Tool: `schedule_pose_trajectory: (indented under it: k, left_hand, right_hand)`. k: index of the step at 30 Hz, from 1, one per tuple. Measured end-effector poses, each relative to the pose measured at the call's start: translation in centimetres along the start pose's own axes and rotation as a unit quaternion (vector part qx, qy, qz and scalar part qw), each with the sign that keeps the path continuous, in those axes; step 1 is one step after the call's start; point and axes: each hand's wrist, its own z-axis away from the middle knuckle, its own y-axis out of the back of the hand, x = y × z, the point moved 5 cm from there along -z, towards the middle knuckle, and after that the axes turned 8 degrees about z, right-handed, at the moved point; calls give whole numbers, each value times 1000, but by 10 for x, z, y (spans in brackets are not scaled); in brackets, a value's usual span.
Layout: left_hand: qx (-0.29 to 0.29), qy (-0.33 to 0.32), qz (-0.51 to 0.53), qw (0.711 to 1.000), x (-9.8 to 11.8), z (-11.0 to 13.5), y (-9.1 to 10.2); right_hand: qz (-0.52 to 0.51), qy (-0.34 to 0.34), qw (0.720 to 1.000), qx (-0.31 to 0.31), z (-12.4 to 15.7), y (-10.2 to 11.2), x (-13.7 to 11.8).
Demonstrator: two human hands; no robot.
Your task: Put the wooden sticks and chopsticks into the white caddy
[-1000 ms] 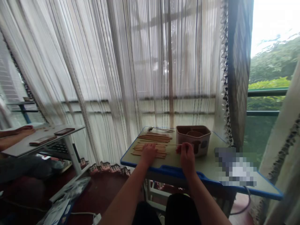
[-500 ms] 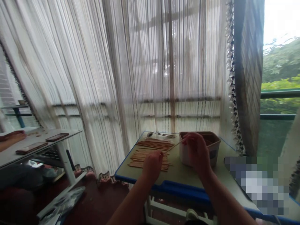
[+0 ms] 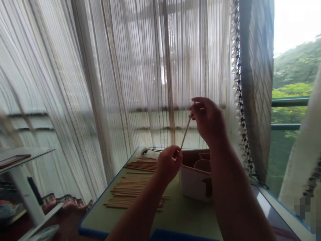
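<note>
My left hand (image 3: 168, 164) pinches the lower end of a thin wooden chopstick (image 3: 185, 133). The fingers of my right hand (image 3: 210, 117) are closed round its upper end, so it slants up to the right above the table. Below and left of my hands, several chopsticks (image 3: 130, 184) lie in rows, a darker bunch (image 3: 141, 166) behind the lighter ones. My left forearm covers some of their ends. A light-walled utensil box (image 3: 192, 185) with brown inner compartments stands under my right hand, partly hidden by my right forearm.
A metal ladle or spoon (image 3: 144, 151) lies at the back of the blue-edged table (image 3: 94, 221). A dark flat panel (image 3: 269, 204) is at the right. Sheer curtains (image 3: 140, 77) hang close behind the table. Another white table (image 3: 35, 154) stands to the left.
Both hands have risen with the chopstick, the right one most, and the chopstick has tipped from shallow to steep. The view has shifted closer to the table.
</note>
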Motion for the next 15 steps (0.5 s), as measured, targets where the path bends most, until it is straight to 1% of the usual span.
schedule_pose_trajectory:
  k: [2, 5, 8, 11, 15]
  left_hand:
    - [6, 7, 8, 1000, -7, 4, -1]
    - [16, 37, 5, 999, -18, 11, -2]
    - [13, 54, 15, 998, -25, 15, -4]
    - [7, 71, 31, 997, -30, 18, -8]
    - [2, 94, 51, 994, -36, 24, -14]
  right_hand:
    - [8, 0, 1000, -4, 2, -1, 4]
    - [16, 3, 999, -45, 5, -10, 6]
    - [19, 9, 998, -61, 5, -13, 4]
    - [14, 8, 998, -66, 4, -11, 3]
    - [5, -10, 998, -65, 1, -2, 11]
